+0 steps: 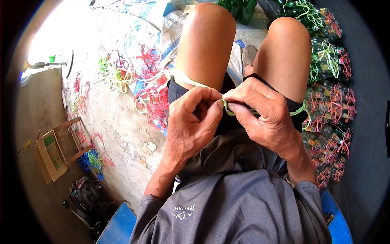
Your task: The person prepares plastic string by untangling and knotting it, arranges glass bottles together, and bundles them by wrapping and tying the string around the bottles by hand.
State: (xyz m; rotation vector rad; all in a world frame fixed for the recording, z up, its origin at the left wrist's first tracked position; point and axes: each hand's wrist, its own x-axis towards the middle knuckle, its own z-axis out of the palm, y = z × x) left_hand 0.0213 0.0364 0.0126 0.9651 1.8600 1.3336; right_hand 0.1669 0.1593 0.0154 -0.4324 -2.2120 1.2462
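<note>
Above my lap, my left hand (195, 118) and my right hand (264, 112) meet with their fingertips close together. Both pinch a green cord (228, 107), which forms a small loop or knot between them. One pale green length of the cord runs left across my thigh, beyond my left hand. Another green length hangs at the right, past my right hand, over the dark shorts. The fingers of both hands are closed on the cord. Parts of the cord are hidden behind the fingers.
Pink and green cords (152, 97) lie tangled on the floor at the left. Bundles of tied bottles (329, 101) line the right side, with green bottles (243, 10) beyond my knees. A wooden frame (67, 140) and a dark bag (87, 199) are at the lower left.
</note>
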